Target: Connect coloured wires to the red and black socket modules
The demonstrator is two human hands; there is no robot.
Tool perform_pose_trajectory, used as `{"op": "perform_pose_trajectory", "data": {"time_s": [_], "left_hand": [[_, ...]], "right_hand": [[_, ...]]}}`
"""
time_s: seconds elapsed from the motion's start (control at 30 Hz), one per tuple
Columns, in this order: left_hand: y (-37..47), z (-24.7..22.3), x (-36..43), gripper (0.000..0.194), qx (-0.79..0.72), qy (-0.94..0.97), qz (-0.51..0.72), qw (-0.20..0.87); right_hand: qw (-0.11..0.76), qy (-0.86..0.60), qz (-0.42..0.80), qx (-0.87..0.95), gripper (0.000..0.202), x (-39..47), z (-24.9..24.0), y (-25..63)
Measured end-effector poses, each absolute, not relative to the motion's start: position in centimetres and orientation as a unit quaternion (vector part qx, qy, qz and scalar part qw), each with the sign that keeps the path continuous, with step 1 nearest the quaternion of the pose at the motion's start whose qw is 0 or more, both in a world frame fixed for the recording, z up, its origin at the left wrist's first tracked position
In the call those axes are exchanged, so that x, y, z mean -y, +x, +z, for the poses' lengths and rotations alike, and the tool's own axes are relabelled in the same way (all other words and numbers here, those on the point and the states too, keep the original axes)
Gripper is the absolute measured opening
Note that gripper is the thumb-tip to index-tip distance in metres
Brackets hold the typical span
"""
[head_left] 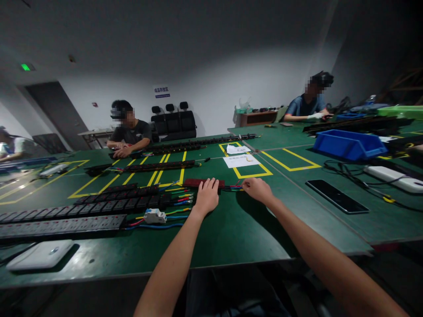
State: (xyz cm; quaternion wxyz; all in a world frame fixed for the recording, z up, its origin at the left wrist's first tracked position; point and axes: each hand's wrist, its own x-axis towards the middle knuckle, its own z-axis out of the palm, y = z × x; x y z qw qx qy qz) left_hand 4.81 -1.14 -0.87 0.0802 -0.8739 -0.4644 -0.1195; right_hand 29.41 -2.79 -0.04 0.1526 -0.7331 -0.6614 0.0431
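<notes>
Both hands out on the green table (231, 237), at a dark red block (204, 182) with coloured wires (233, 187).

Largest to smallest: the table is marked with yellow tape lines; long black power strips (99, 204) lie in rows on its left half, with loose wire ends toward the middle. A blue bin (348, 145) sits far right, a black phone (337, 196) lies flat to the right of the hands, and a white paper (240, 160) lies beyond them. The red block lies mid-table just past the strips. Left hand (206, 196) rests fingers-down on the block's right end, loosely curled. Right hand (257, 189) is at the wire ends, fingers drawn together on them; actual pinch cannot be told. A small white breaker (154, 216) lies near the left forearm. Other people sit at the far side.
</notes>
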Motion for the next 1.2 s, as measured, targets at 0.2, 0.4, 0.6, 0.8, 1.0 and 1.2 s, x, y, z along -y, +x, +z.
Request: {"op": "perform_pose_trajectory", "data": {"time_s": [0.2,0.4,0.6,0.8,1.0,1.2], "left_hand": [[4.79,-0.83,1.2,0.06,0.462,-0.875,-0.118,0.078],[4.79,-1.07,1.13,0.061,0.463,-0.875,-0.119,0.079],[4.81,-0.88,1.19,0.059,0.465,-0.874,-0.119,0.075],[4.77,-0.91,1.16,0.059,0.466,-0.874,-0.12,0.071],[4.79,-0.87,1.08,0.06,0.464,-0.874,-0.118,0.078],[4.83,-0.87,0.88,0.06,0.467,-0.872,-0.116,0.091]], "right_hand": [[0.145,-0.781,0.052,0.605,0.039,2.85,0.11,29.53],[0.109,-0.783,0.077,0.608,0.055,2.82,-0.29,29.21],[0.092,-0.773,0.088,0.621,0.061,2.65,-0.18,29.03],[0.096,-0.777,0.089,0.616,0.067,2.48,-0.37,28.97],[0.097,-0.773,0.085,0.621,0.064,2.62,-0.21,28.86],[0.111,-0.764,0.078,0.631,0.059,2.59,-0.08,28.84]]}}
